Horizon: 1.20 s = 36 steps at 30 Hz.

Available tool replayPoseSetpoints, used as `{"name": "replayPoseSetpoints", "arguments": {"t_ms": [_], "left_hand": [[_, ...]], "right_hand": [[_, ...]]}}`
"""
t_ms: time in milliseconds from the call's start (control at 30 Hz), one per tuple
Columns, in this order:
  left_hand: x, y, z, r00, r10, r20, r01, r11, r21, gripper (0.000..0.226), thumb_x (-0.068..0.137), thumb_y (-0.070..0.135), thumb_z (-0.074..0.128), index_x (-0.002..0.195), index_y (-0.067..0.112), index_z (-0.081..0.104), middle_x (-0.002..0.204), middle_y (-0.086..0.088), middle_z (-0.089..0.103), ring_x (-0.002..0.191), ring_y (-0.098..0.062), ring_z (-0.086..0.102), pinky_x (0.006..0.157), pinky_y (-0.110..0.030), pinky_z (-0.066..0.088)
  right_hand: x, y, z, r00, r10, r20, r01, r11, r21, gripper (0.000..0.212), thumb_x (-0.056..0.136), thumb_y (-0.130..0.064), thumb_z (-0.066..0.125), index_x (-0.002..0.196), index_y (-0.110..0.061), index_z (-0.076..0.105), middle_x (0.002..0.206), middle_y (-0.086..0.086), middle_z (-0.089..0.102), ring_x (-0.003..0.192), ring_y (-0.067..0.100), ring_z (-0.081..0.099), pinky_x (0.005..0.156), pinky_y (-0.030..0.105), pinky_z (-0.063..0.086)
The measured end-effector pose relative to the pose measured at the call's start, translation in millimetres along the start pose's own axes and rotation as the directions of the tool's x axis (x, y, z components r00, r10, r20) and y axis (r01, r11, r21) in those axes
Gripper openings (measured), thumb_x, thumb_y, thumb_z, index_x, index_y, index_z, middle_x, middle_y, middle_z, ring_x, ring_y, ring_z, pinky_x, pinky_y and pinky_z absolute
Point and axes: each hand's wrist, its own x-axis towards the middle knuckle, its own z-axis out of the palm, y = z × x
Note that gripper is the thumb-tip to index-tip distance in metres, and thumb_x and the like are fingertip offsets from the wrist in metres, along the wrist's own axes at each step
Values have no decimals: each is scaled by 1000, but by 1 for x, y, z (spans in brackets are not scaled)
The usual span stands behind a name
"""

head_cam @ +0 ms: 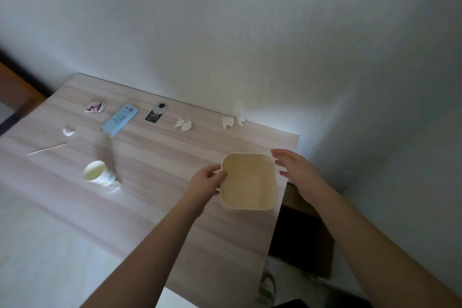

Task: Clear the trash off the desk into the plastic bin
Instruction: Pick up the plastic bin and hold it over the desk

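Between the two hands: one bin (248, 182). Left of the left hand: one paper cup (98, 173), one stick (47, 149), one blue box (120, 120), one black tag (156, 112), one pink scrap (95, 107). Beyond the hands: four tissue wads (184, 124), one (68, 131) far left.

- I see a white wall (250, 32) running behind the far edge of the work surface and along the right side.
- I see a dark panel (300, 240) with a brown border on the floor, just beside the near right side of the work surface.
- I see a brown wooden piece (15, 92) at the far left edge of the view; what it is cannot be determined.
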Motion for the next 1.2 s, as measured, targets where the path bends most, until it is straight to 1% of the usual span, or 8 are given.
{"name": "replayPoseSetpoints", "arguments": {"t_ms": [133,233,333,500,733,967,1067,1200], "left_hand": [[-19,-5,-17,996,-40,-75,24,978,-206,28,94,19,58,120,14,68,103,-12,74,86,-22,71,67,-32,58],[-31,-8,-30,993,-35,-112,2,960,-280,28,95,18,57,121,12,66,101,-12,75,77,-16,72,60,-23,55],[-40,-12,-40,988,-37,-149,-9,955,-295,29,95,20,57,122,15,66,97,-8,76,78,-17,73,61,-25,55],[-47,-18,-57,984,-95,-148,51,960,-274,29,95,26,56,123,23,63,109,-8,71,98,-30,67,70,-37,55],[-52,-39,-94,986,-96,-138,46,943,-330,29,95,21,53,122,21,63,103,-6,68,84,-22,64,68,-34,53],[-82,-79,-154,993,-110,-52,73,880,-469,30,98,18,49,125,19,61,99,-3,70,85,-19,64,65,-33,53],[-102,-95,-201,995,-75,-70,29,860,-509,32,97,18,50,127,17,61,107,-9,70,90,-22,66,66,-34,56],[-124,-117,-275,992,-59,-112,-12,839,-544,29,97,19,53,124,21,63,108,-8,71,90,-20,67,71,-35,56]], "right_hand": [[-8,-9,8,999,-29,17,28,999,31,26,101,-29,41,99,-39,65,108,-16,66,102,3,60,81,22,46],[-10,-11,13,998,-41,43,40,999,37,26,101,-28,42,99,-37,65,107,-13,68,101,5,62,85,25,47],[-10,-9,18,998,-48,50,44,996,80,25,100,-25,43,101,-32,67,108,-7,70,102,11,64,87,29,48],[-20,-8,32,997,-53,56,46,991,128,26,101,-23,42,104,-27,68,109,-3,70,103,14,65,89,31,49],[-46,-5,68,998,-52,40,47,992,121,27,98,-20,45,103,-25,71,109,-3,72,102,15,66,92,35,48],[-90,-5,159,997,-67,33,64,994,93,27,96,-19,46,103,-27,71,106,-5,73,100,14,68,90,35,52],[-107,-10,202,998,-70,-8,70,987,144,26,95,-20,48,102,-25,72,108,-2,73,101,16,68,92,37,52],[-122,-18,262,996,-80,37,75,990,117,26,96,-19,47,101,-25,72,109,1,73,102,18,68,91,38,52]]}}
